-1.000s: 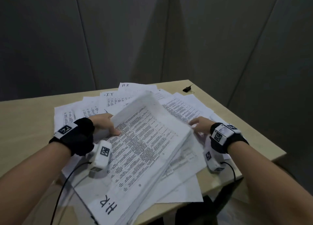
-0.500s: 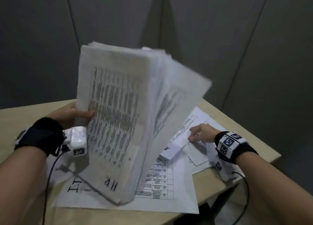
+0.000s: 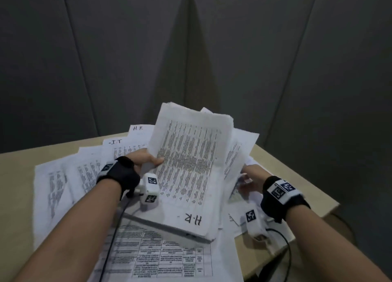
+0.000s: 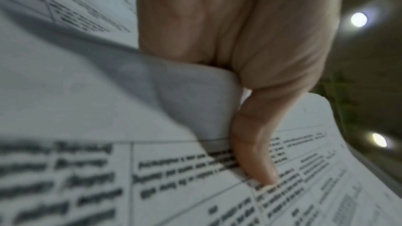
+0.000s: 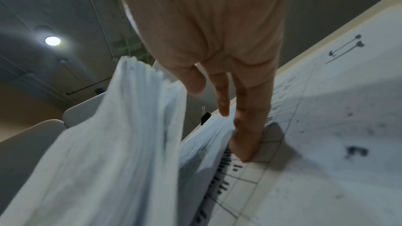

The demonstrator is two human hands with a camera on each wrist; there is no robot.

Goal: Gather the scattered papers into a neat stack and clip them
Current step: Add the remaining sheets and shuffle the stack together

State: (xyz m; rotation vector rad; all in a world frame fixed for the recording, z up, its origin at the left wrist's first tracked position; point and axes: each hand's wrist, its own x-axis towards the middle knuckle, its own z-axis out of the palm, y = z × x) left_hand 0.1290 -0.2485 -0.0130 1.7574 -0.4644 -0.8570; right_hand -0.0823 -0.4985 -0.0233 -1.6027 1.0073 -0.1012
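My left hand grips a thick stack of printed papers marked "H.R" by its left edge. The thumb lies on the top sheet. The stack is tilted, far end raised, with its near edge down on loose sheets. My right hand is at the stack's right side, partly hidden behind it. Its fingers are straight and press on a loose sheet, beside the stack's fanned edge. A black binder clip lies on the table beyond the fingers.
Loose sheets cover the tan table, among them one marked "I.T" and another marked "H.R" at the back. The table's right edge is close to my right wrist. Grey wall panels stand behind.
Half a second ago my left hand held the stack high and upright. It has since come down, and its near edge rests on the sheets. My right hand stayed on the right-hand sheets.
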